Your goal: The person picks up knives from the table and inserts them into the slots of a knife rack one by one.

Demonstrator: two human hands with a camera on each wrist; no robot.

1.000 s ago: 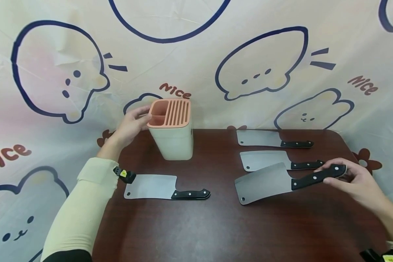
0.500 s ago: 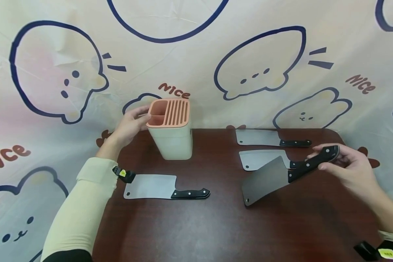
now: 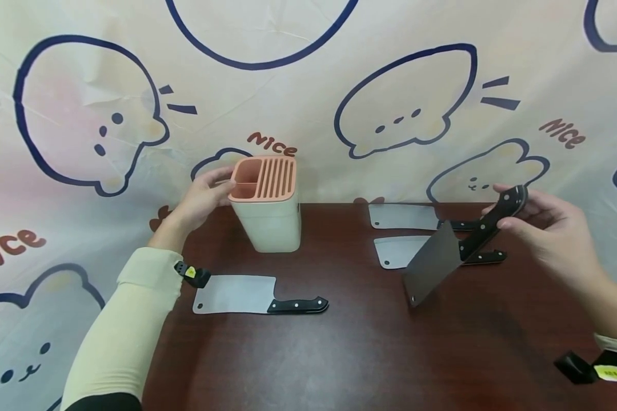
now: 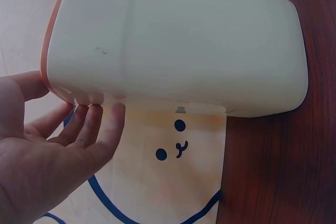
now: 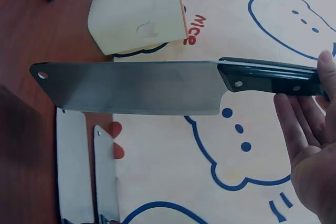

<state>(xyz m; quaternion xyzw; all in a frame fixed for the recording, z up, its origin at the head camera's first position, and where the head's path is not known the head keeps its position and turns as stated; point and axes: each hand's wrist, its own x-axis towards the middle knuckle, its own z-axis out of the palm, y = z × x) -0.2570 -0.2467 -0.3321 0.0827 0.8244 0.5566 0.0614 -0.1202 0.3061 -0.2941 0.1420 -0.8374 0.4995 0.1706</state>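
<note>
My right hand (image 3: 557,234) pinches the black handle of a cleaver (image 3: 434,265) between thumb and fingers. Its handle end is raised and the blade slants down to the left, overlapping two cleavers in the head view. In the right wrist view the whole blade (image 5: 136,87) shows, with a hole at its far corner. At the back left stands a cream knife block (image 3: 269,225) with a pink slotted top (image 3: 277,178). My left hand (image 3: 203,197) touches its left side, the fingertips against the wall near the rim and the thumb at the rim in the left wrist view.
A cleaver (image 3: 236,294) lies in front of the knife block, handle to the right. On the right, another cleaver (image 3: 403,217) lies along the back edge, with one more cleaver (image 3: 396,251) just in front. A printed cloth (image 3: 308,103) rises behind the brown table (image 3: 329,354).
My right hand has lifted the cleaver's handle up and back, so the blade now slants more steeply and its tip has shifted right. The left hand stays at the knife block.
</note>
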